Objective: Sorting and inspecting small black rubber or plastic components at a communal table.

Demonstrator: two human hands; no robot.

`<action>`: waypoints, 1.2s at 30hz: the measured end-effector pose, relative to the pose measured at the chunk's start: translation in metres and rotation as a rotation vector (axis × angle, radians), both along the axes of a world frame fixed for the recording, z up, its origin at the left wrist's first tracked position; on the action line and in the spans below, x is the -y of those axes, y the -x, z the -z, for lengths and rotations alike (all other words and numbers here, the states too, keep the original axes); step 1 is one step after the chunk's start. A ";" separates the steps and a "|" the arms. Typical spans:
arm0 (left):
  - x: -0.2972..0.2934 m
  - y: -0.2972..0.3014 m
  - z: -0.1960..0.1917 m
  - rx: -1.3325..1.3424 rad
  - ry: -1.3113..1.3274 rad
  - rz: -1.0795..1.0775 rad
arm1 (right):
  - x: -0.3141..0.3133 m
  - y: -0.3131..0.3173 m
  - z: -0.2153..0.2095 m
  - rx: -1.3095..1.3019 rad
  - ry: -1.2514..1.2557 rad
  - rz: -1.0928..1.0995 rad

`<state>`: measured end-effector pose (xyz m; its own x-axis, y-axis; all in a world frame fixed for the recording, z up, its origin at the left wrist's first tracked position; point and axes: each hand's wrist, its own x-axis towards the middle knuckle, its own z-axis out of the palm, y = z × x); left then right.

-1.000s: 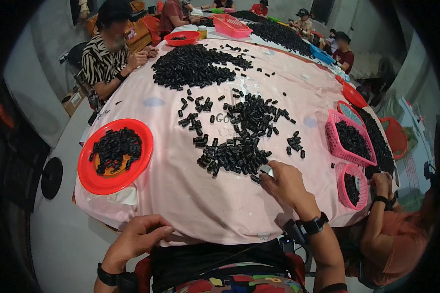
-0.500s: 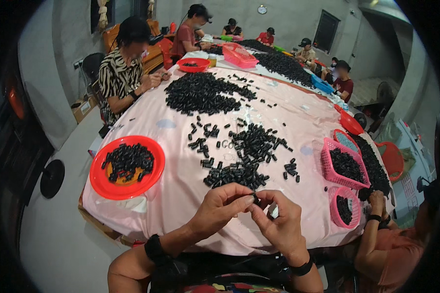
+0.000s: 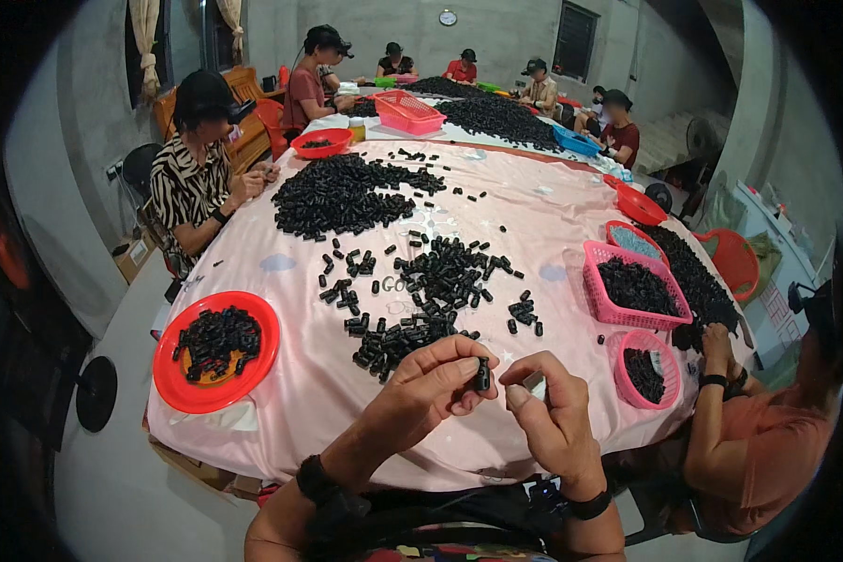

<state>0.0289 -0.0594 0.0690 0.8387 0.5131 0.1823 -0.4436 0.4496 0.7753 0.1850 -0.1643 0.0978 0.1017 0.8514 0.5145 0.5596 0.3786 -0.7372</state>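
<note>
Two hands at work: left hand [image 3: 436, 384] pinches a black cap [image 3: 482, 377], right hand [image 3: 553, 417] grips a small blade [image 3: 535, 384]; trimming step likely, calling for steady alignment.

Even, soft indoor light; sharp centre, heavy fisheye bending, dark vignetted rim.

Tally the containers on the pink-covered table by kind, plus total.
Red round tray: 1
Red bowls: 2
Pink rectangular baskets: 2
Pink round basket: 1
Total: 6
</note>
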 end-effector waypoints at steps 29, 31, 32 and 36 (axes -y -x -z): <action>0.023 0.006 0.027 -0.065 0.077 0.011 | -0.005 0.004 0.025 0.325 -0.030 0.080; 0.021 0.007 0.030 -0.074 0.044 0.017 | -0.005 0.001 0.028 0.417 -0.046 0.095; 0.020 0.007 0.030 -0.074 0.045 0.020 | -0.006 0.000 0.029 0.416 -0.044 0.097; 0.020 0.007 0.030 -0.111 -0.015 -0.015 | -0.007 0.000 0.031 0.441 -0.085 0.108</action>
